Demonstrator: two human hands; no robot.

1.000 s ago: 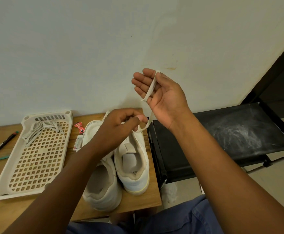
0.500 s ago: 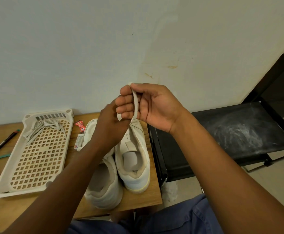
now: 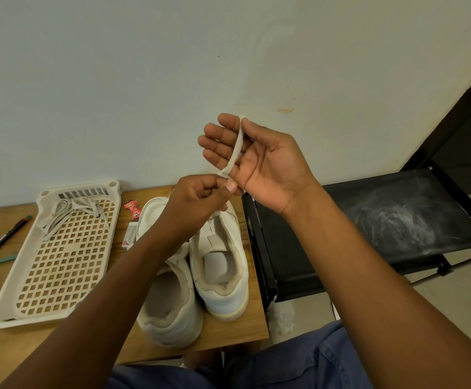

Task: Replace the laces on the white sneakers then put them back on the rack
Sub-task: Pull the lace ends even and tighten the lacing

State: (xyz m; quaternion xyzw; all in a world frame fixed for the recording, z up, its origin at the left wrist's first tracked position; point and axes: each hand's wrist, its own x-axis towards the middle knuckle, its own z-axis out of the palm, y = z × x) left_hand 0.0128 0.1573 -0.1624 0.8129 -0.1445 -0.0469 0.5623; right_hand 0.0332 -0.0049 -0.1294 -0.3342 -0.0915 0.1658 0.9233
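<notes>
Head view: lace pinched by both hands above right sneaker; risk of slipping from thumb grip.

One view only, from a camera worn on the person's head, looking forward and down with a wide-angle lens. It sits close above the wooden table, whose right end fills the lower middle of the frame. Straight lines bow toward the edges — the wall beyond the table leans, and the black rack to the right of the table tilts upward. Both forearms enter from the bottom corners and meet just above the table's far edge, near the centre of the frame. The person's lap shows directly below the table — the camera looks steeply down there.
</notes>
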